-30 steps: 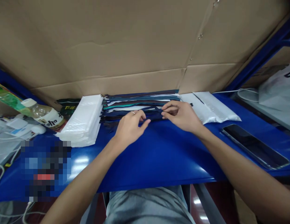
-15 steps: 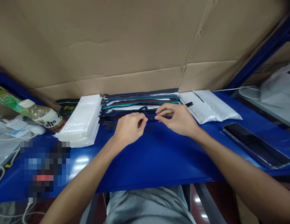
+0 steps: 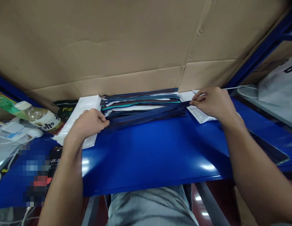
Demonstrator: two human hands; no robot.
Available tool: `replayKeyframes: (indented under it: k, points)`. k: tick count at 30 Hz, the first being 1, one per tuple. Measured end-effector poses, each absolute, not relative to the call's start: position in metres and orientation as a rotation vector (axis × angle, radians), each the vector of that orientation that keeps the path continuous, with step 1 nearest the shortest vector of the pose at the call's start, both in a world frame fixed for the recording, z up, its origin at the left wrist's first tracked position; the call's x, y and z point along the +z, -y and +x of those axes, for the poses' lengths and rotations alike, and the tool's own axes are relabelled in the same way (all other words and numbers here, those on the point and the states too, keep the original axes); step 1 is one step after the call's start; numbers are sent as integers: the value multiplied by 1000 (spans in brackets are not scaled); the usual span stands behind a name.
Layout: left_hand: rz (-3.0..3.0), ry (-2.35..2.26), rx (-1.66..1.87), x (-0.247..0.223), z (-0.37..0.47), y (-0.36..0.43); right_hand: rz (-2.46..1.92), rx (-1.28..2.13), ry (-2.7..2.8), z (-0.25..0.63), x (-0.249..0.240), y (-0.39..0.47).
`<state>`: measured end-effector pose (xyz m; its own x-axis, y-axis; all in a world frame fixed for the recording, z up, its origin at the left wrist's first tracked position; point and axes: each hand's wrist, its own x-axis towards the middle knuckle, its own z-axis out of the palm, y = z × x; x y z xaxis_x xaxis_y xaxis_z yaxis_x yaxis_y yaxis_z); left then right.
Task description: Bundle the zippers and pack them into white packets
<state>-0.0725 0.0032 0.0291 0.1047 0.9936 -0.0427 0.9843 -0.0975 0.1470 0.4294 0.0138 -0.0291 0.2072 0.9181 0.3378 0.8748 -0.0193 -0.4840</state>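
A dark blue fabric strip, which looks like a zipper, is stretched between my two hands, its right end higher than its left. My left hand is closed in a pinch on the left end, over the edge of a white packet stack. My right hand pinches the right end above the white packets on the right. Just behind the strip lies a row of similar strips in brown, teal, white and dark blue. The strip partly covers the nearest ones, so their ends are hard to make out.
White padded packets are stacked left of the row, with more packets under my right hand. A drink bottle and white chargers stand at the left. My right forearm partly covers a phone. A cardboard wall rises behind the blue table.
My hands have moved apart, left hand to the left and right hand to the right and up. The dark blue strip, bunched between them before, is now drawn out lengthwise.
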Motion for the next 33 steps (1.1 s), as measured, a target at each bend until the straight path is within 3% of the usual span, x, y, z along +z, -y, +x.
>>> replayKeyframes:
  k: [10,14,17,19,23,28,33]
  points:
    - [2154,-2122,-77,17,-76,-11,-2038,330,1723,422,-31,-18]
    - [2192,-2183,-8,17,-69,-8,-2037,88,1740,419,-33,-17]
    - [2278,-2120,271,15,-47,-7,-1834,-40,1844,398,-31,-12]
    - [2391,-1853,394,9,-24,-9,-1598,80,2038,372,-28,-9]
    - [2576,-1370,267,-4,22,-23,-1182,348,2465,314,-25,-16]
    - [2533,-1309,-59,-6,48,-47,-1175,547,2657,282,-25,-40]
    - [2438,-1289,-74,-6,56,-70,-1188,671,2746,276,-23,-55]
